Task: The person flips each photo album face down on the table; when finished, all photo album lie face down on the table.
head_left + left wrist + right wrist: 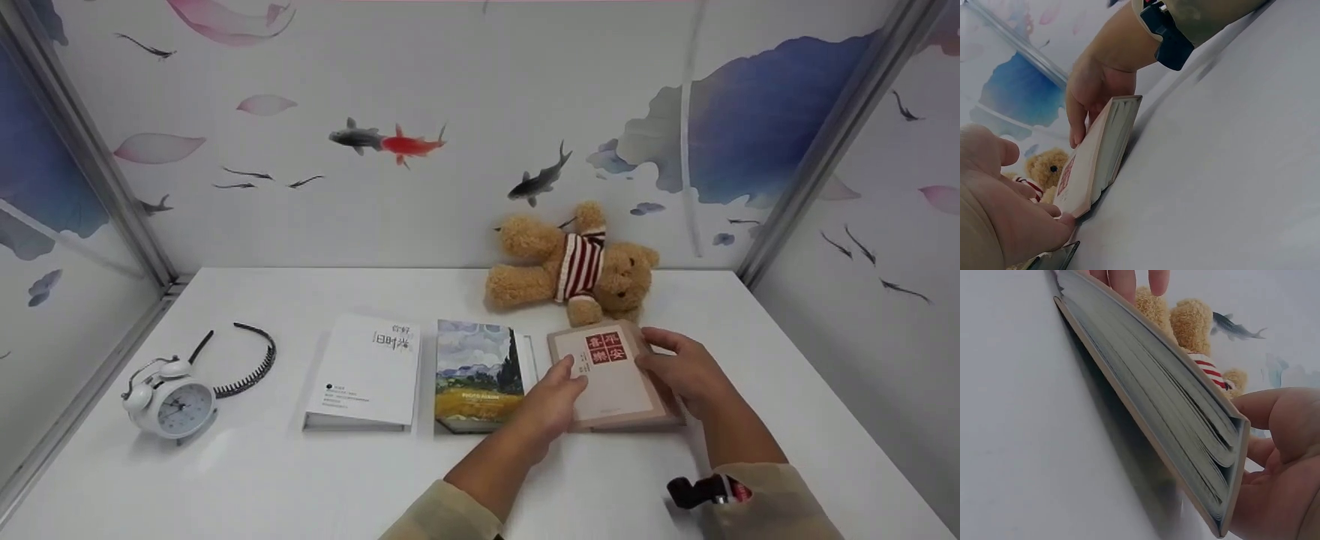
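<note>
Khaki sleeves (pixel 454 514) overhang a white surface (pixel 262 480), where the right hand (pixel 686 371) grips a pink book (pixel 611 386) by its spine and the left hand (pixel 551 405), fingers extended, touches its opposite edge. Printed walls (pixel 420 75) enclose it.

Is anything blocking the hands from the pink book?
Nothing visible is. The right hand already holds the pink book by its right side, and the left hand is at its left edge. The teddy bear lies behind the book, not between.

Soft shadows, 3 dim views
</note>
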`<action>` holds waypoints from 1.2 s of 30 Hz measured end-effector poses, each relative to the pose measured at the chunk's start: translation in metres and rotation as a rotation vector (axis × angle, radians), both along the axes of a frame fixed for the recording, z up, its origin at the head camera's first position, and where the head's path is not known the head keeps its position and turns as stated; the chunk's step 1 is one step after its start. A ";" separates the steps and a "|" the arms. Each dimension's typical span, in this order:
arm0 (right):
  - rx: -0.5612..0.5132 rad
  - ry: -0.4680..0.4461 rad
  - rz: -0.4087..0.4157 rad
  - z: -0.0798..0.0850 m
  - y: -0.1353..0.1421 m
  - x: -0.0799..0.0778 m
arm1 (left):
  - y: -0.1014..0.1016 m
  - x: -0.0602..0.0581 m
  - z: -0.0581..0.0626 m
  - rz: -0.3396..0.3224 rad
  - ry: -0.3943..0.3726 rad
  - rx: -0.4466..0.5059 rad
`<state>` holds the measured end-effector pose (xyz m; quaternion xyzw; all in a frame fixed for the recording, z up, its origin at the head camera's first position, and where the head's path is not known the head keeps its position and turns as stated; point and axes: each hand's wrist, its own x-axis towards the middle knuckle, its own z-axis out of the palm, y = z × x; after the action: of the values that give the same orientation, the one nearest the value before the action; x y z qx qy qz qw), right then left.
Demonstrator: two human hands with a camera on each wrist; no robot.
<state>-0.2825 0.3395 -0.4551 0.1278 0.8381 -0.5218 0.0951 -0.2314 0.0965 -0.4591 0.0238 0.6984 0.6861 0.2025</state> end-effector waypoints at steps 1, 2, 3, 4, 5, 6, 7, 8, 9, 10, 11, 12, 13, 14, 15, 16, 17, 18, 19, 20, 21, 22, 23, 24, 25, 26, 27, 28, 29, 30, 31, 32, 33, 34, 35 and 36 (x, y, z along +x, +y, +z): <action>0.011 -0.004 0.002 -0.001 0.000 0.000 | 0.000 0.000 0.000 0.001 0.001 -0.001; 0.017 -0.011 0.000 -0.002 0.001 -0.001 | 0.000 0.000 0.000 0.002 -0.002 0.000; 0.026 -0.017 0.000 -0.003 0.001 -0.001 | -0.001 -0.001 0.000 0.002 -0.004 0.002; 0.030 -0.023 -0.003 -0.003 0.002 -0.001 | -0.001 -0.001 0.000 0.002 -0.005 0.005; 0.032 -0.028 -0.005 -0.004 0.002 -0.002 | -0.002 -0.001 0.001 0.002 -0.005 0.007; 0.027 -0.030 -0.007 -0.005 0.002 -0.002 | -0.002 -0.002 0.001 0.003 -0.006 0.010; 0.024 -0.032 -0.008 -0.005 0.002 -0.002 | -0.002 -0.002 0.001 0.003 -0.008 0.015; 0.018 -0.031 -0.009 -0.005 0.003 -0.003 | -0.002 -0.003 0.001 0.005 -0.005 0.020; 0.011 -0.028 -0.008 -0.006 0.003 -0.003 | -0.003 -0.003 0.001 0.007 0.001 0.024; 0.005 -0.026 -0.008 -0.006 0.003 -0.004 | -0.003 -0.003 0.001 0.008 0.005 0.028; 0.000 -0.025 -0.008 -0.007 0.002 -0.004 | -0.003 -0.004 0.001 0.011 0.010 0.032; -0.002 -0.024 -0.005 -0.007 0.002 -0.005 | -0.003 -0.004 0.001 0.014 0.011 0.039; 0.002 -0.025 -0.002 -0.008 0.002 -0.005 | -0.004 -0.004 0.002 0.016 0.013 0.046; 0.007 -0.025 0.001 -0.008 0.002 -0.005 | -0.005 -0.004 0.003 0.017 0.015 0.055; 0.019 -0.026 0.001 -0.007 0.001 -0.005 | -0.006 -0.004 0.004 0.019 0.013 0.062; 0.031 -0.026 -0.002 -0.006 0.000 -0.005 | -0.008 -0.004 0.007 0.020 0.010 0.066; 0.043 -0.021 -0.002 -0.005 -0.002 -0.004 | -0.010 -0.004 0.010 0.023 0.008 0.069; 0.054 -0.011 -0.001 -0.002 -0.004 -0.003 | -0.012 -0.004 0.013 0.023 0.008 0.070; 0.063 0.001 -0.003 0.001 -0.007 -0.002 | -0.015 -0.003 0.017 0.026 0.013 0.068; 0.068 0.016 -0.005 0.004 -0.011 -0.001 | -0.018 -0.003 0.020 0.027 0.020 0.067; 0.071 0.033 -0.010 0.008 -0.016 -0.001 | -0.022 -0.003 0.024 0.026 0.030 0.064; 0.067 0.056 -0.008 0.011 -0.021 0.000 | -0.027 -0.003 0.027 0.027 0.036 0.061; 0.065 0.081 -0.002 0.014 -0.027 0.000 | -0.031 -0.004 0.029 0.033 0.044 0.059; 0.059 0.100 0.004 0.017 -0.033 0.000 | -0.036 -0.006 0.030 0.037 0.054 0.060; 0.054 0.122 0.014 0.020 -0.039 0.000 | -0.041 -0.008 0.031 0.044 0.065 0.065; 0.040 0.143 0.026 0.022 -0.046 0.000 | -0.046 -0.010 0.031 0.053 0.075 0.064; 0.032 0.168 0.040 0.024 -0.052 -0.001 | -0.052 -0.012 0.030 0.064 0.088 0.063; 0.018 0.190 0.057 0.026 -0.059 -0.001 | -0.057 -0.015 0.030 0.078 0.095 0.058; 0.010 0.204 0.070 0.027 -0.065 -0.001 | -0.063 -0.018 0.029 0.089 0.106 0.053; -0.003 0.217 0.085 0.029 -0.071 -0.002 | -0.069 -0.020 0.028 0.096 0.116 0.053; -0.020 0.232 0.095 0.030 -0.077 -0.003 | -0.075 -0.022 0.028 0.106 0.125 0.047; -0.038 0.242 0.107 0.031 -0.083 -0.004 | -0.082 -0.024 0.028 0.117 0.135 0.039; -0.045 0.250 0.115 0.031 -0.089 -0.005 | -0.088 -0.026 0.028 0.126 0.147 0.037; -0.061 0.256 0.126 0.032 -0.094 -0.007 | -0.095 -0.028 0.028 0.136 0.157 0.034; -0.073 0.257 0.133 0.032 -0.100 -0.008 | -0.102 -0.030 0.028 0.148 0.172 0.029; -0.088 0.258 0.140 0.032 -0.105 -0.009 | -0.108 -0.031 0.028 0.163 0.183 0.025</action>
<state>-0.2915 0.2344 -0.4232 -0.0035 0.8264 -0.5624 0.0282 -0.2625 -0.0120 -0.4308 0.0321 0.7050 0.7038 0.0813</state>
